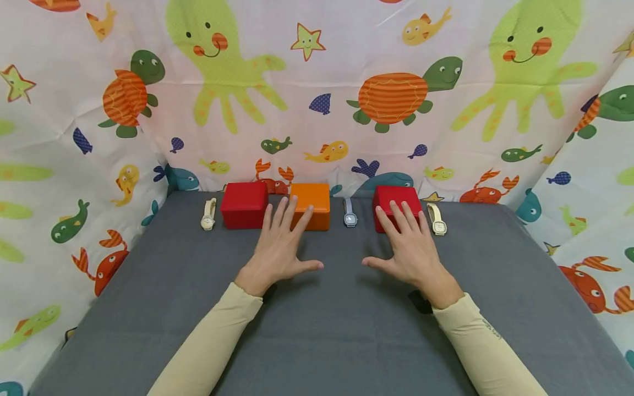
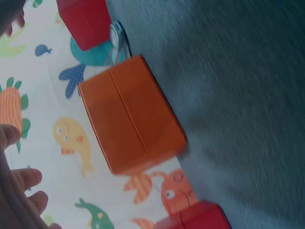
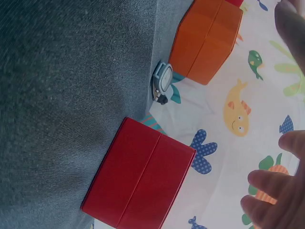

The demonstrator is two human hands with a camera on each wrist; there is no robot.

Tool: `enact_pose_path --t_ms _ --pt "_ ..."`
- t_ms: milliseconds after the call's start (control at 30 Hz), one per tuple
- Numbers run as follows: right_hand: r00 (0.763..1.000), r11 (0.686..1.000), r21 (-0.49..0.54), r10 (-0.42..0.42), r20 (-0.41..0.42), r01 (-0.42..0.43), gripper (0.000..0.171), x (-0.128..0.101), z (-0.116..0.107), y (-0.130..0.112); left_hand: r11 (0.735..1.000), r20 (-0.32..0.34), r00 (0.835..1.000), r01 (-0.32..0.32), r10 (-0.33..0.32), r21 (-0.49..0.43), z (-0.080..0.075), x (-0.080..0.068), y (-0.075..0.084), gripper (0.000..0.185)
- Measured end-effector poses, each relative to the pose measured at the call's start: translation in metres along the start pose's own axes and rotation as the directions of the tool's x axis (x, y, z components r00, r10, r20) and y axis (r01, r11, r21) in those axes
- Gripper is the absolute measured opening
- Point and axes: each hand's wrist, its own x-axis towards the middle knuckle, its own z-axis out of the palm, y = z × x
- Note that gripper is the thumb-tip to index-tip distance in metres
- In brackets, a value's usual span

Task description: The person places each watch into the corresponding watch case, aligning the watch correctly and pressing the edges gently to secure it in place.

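Note:
My left hand [image 1: 277, 253] hovers with fingers spread over the grey tabletop, its fingertips overlapping the orange box [image 1: 317, 204] in the head view. To the left of that box stands a red box [image 1: 244, 204], with a cream-strapped watch [image 1: 208, 215] beyond it. My right hand [image 1: 413, 253], also spread and holding nothing, has its fingertips in front of a second red box [image 1: 391, 193]. A blue-grey watch [image 1: 349, 215] lies between the orange box and the right red box. Right of the latter lies another cream-strapped watch [image 1: 437, 221]. All three boxes have closed lids.
A dark grey cloth [image 1: 327, 330] covers the table. Behind and along both sides hangs a white curtain [image 1: 277, 27] printed with sea animals. The boxes and watches form a row along the table's back edge, close to the curtain.

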Motion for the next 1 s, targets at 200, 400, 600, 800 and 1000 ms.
enact_pose_path --t_ms 200,400,600,800,1000 --pt "0.995 0.998 0.067 -0.003 -0.096 0.01 0.107 -0.001 -0.001 0.005 0.992 -0.037 0.997 -0.067 0.063 -0.107 0.001 0.01 0.016 0.111" --pt "0.985 0.996 0.081 -0.027 -0.169 0.041 0.101 0.0 -0.004 0.019 0.971 -0.063 0.991 -0.127 0.117 -0.2 0.001 0.029 0.043 0.102" --pt "0.983 0.998 0.056 -0.019 -0.182 0.029 0.1 0.002 -0.005 0.039 0.947 -0.067 0.981 -0.195 0.184 -0.255 0.002 0.052 0.07 0.094" --pt "0.987 0.998 0.061 0.024 -0.16 -0.014 0.098 0.004 -0.001 0.058 0.943 -0.03 0.987 -0.157 0.155 -0.293 0.01 0.073 0.084 0.087" --pt "0.986 0.997 0.066 0.045 -0.159 -0.035 0.097 0.01 0.005 0.076 0.933 -0.014 0.992 -0.126 0.129 -0.336 0.019 0.091 0.094 0.081"
